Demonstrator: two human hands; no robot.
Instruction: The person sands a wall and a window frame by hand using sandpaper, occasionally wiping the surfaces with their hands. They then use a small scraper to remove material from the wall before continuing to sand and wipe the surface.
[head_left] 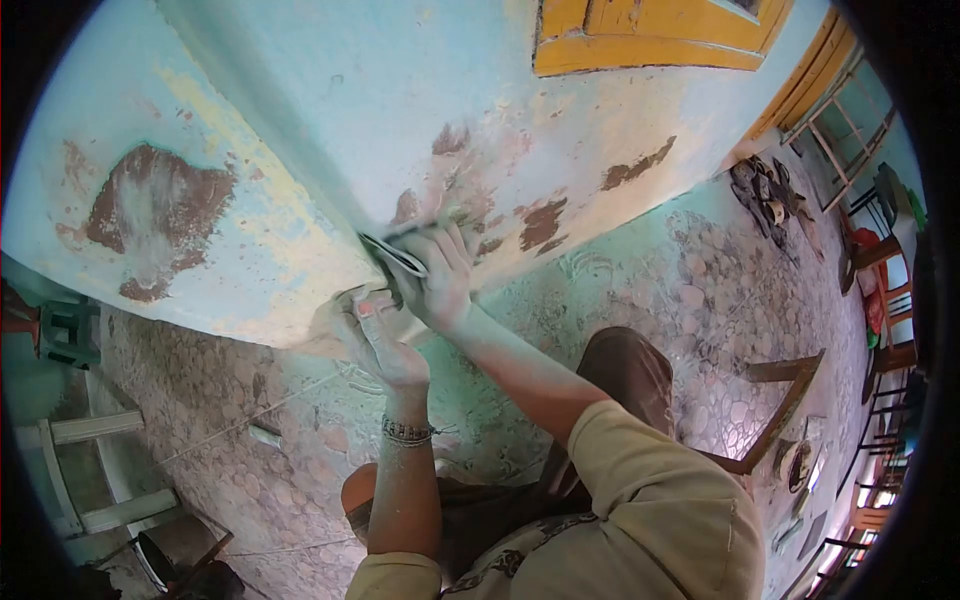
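A folded sheet of sandpaper (402,256) is pinched in my right hand (441,278), its edge pressed to the painted wall (290,230) near the vertical corner. The hand and forearm are coated in pale dust. Just below and to the left, my left hand (385,345) rests by the wall's lower edge, thumb raised and apart from the fingers, with nothing seen in it. A bracelet circles that wrist. Around the hands, the blue and cream paint is worn, with bare brown patches (165,205) at left and more (543,224) at right.
Pale dust covers the stone-patterned floor (700,300). A yellow wooden frame (650,40) is above. Sandals (775,200) lie at right, beside a ladder-like frame (845,130). A wooden frame (790,410) lies near my knee (630,370). Pale wooden rungs (110,425) stand at left.
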